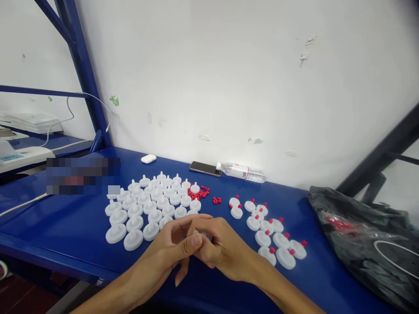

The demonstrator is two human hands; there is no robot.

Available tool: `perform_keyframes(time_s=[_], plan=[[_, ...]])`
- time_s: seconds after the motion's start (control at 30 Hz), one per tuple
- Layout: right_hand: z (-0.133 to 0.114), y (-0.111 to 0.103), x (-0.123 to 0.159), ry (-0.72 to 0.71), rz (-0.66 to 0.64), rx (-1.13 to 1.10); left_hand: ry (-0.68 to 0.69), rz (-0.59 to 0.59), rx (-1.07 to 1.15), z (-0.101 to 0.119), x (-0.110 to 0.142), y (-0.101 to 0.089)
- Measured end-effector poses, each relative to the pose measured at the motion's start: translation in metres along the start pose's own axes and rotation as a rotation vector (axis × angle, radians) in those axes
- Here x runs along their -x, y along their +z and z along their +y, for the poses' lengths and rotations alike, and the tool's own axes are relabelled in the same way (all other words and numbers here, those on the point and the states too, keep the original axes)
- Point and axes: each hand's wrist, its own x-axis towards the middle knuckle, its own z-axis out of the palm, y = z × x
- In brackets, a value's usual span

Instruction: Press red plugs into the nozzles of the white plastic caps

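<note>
My left hand (176,248) and my right hand (222,248) meet over the front of the blue table, fingers closed against each other. A small pale bit shows between thumb and fingers; the rest of what they hold is hidden. Beyond my left hand stand many white round caps with upright nozzles (149,206), set close together. Small red tips (196,194) lie in a loose pile at the right of these caps, with a few (217,200) a little apart. To the right of my right hand are several white caps fitted with red tips (262,238).
Against the wall lie a phone (206,168), a clear plastic bottle (244,172) on its side and a white earphone case (148,158). A dark plastic bag (356,235) with red pieces rests at the right. Blue frame posts (83,65) rise at the left, near a power strip (26,158).
</note>
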Motion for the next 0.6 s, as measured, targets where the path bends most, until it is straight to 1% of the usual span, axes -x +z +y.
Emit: perform_keyframes(time_s=[0.07, 0.13, 0.2, 0.27, 0.33, 0.4, 0.43, 0.5, 0.53, 0.6], plan=[[-0.002, 0.0, 0.0, -0.008, -0.013, -0.006, -0.017, 0.016, 0.011, -0.002, -0.001, 0.0], [-0.004, 0.0, 0.0, 0.0, -0.026, -0.004, -0.004, 0.011, -0.001, -0.003, -0.002, 0.0], [-0.007, -0.003, 0.0, 0.015, -0.037, 0.005, 0.041, 0.004, -0.048, -0.005, -0.002, 0.001], [-0.01, -0.01, 0.0, 0.037, -0.009, 0.012, 0.108, 0.054, -0.12, -0.006, -0.001, 0.0], [-0.014, -0.02, 0.0, 0.058, 0.076, 0.065, 0.172, 0.184, -0.319, -0.006, 0.0, -0.003], [-0.015, -0.033, 0.0, 0.04, 0.216, 0.205, 0.27, 0.329, -0.663, -0.006, -0.001, -0.008], [-0.015, -0.039, 0.0, 0.02, 0.29, 0.304, 0.324, 0.375, -0.851, -0.007, -0.001, -0.01], [-0.011, -0.05, 0.0, -0.004, 0.411, 0.504, 0.395, 0.397, -1.137, -0.011, -0.004, -0.016], [-0.008, -0.055, 0.0, 0.002, 0.449, 0.584, 0.387, 0.388, -1.227, -0.013, -0.005, -0.018], [0.0, -0.06, 0.001, 0.05, 0.465, 0.687, 0.324, 0.372, -1.333, -0.018, -0.007, -0.021]])
